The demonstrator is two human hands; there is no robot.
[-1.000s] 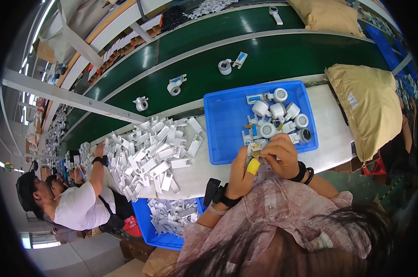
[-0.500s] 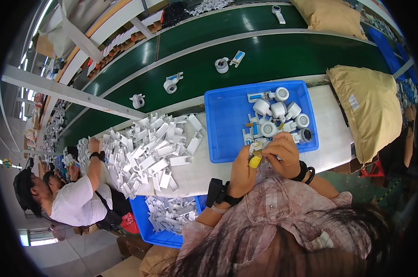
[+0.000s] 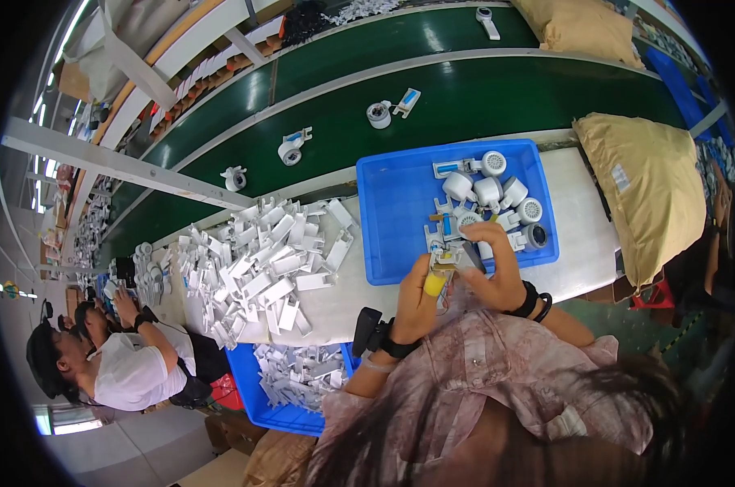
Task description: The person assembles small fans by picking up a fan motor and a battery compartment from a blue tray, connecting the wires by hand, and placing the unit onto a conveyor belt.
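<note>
My left hand [image 3: 416,307] is closed on a small white plastic part [image 3: 444,258], held over the near edge of a blue tray [image 3: 392,272]. A yellow piece [image 3: 435,282] sits at the left thumb; whether it covers the thumb or belongs to the part, I cannot tell. Just right of the part, my right hand [image 3: 501,272] has its thumb and index finger apart. Something greyish and blurred shows between them. In the tray's right half lie several white round fan heads [image 3: 493,164] with white bases and blue pieces.
Left of the tray, white plastic covers [image 3: 258,264] lie heaped on the table; a lower blue bin [image 3: 282,418] holds more. Beyond runs a green conveyor [image 3: 335,122] carrying several fan units. A tan sack [image 3: 639,199] stands right. Another person [image 3: 132,369] works far left.
My right thumb and index finger have spread and moved off the white part, while my left hand shifted slightly left. Conveyor units drifted left. The other person's hand drew back from the heap.
</note>
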